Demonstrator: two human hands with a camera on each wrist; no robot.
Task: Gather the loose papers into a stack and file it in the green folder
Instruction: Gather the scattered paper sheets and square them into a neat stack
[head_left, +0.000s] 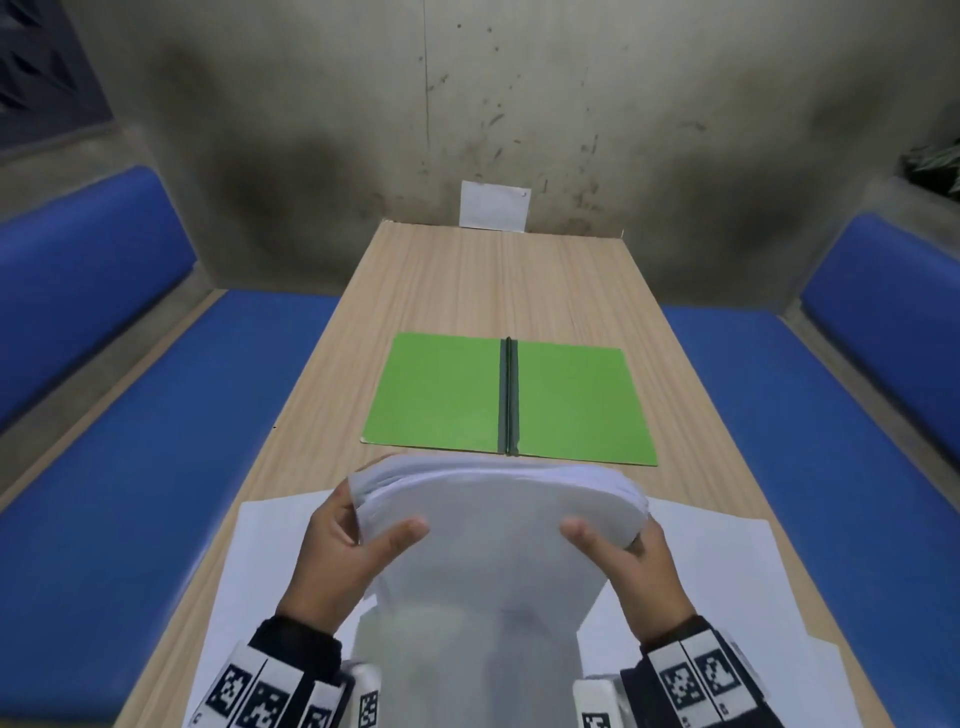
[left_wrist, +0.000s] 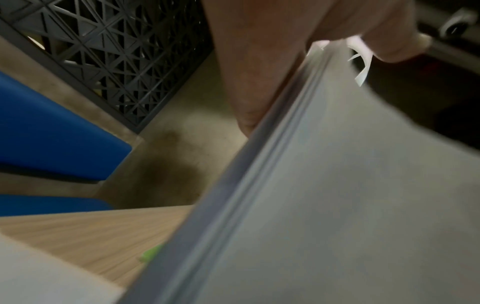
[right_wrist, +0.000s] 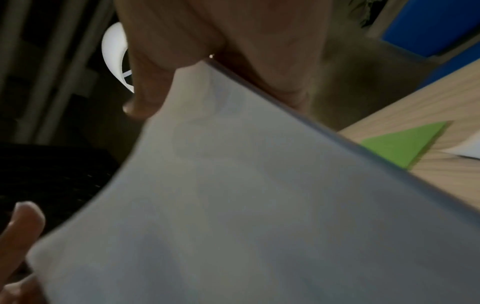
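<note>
My fingers behind the stack of papers (head_left: 498, 525) are hidden in the head view; only both thumbs show on its near face. The lower end of the stack is blurred and cut off by the frame edge. Both wrist views are soft, and the stack fills most of each.

My left hand (head_left: 337, 551) grips the stack's left edge, thumb in front, fingers curled behind. My right hand (head_left: 641, 571) grips the right edge the same way. The stack stands roughly on end between my palms, its top edge bowed away from me.

The green folder (head_left: 509, 400) lies open and flat on the table (head_left: 467, 275), just beyond the stack and apart from it. Loose sheets (head_left: 260, 561) lie flat on the table on the near side of the folder, beneath and to both sides of my hands.
</note>
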